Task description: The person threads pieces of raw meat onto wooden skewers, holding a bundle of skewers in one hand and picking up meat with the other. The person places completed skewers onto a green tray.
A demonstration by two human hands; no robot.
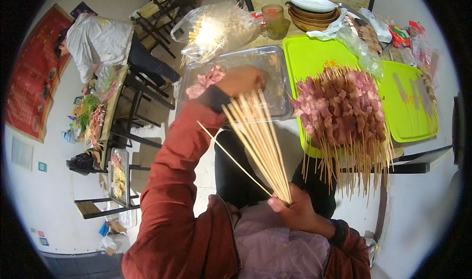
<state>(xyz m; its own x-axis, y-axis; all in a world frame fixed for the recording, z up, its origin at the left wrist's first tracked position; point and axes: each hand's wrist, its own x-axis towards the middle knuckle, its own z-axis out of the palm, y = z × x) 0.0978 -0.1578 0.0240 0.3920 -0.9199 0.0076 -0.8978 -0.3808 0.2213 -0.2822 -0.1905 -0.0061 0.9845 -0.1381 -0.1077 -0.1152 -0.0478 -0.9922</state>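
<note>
My right hand [300, 212] grips a fanned bundle of bamboo skewers [261, 146] by one end, close to my chest. A single skewer [232, 157] splays off to the left of the bundle. My left hand [241, 80], blurred, is over a clear shallow tray [280, 94]; its fingers are hard to make out, so I cannot tell whether it holds something. Pieces of raw pink meat [207, 80] lie in the tray at its left. On the right, many skewers threaded with raw meat [339, 106] are piled on a lime-green tray [300, 52], their bare ends overhanging its near edge.
Behind the clear tray lies a plastic bag of skewered food [217, 30], beside a cup [273, 21] and stacked bowls [313, 12]. A second green tray [402, 126] holds a few skewers. At left, a person [99, 39] bends over another table with vegetables [90, 109].
</note>
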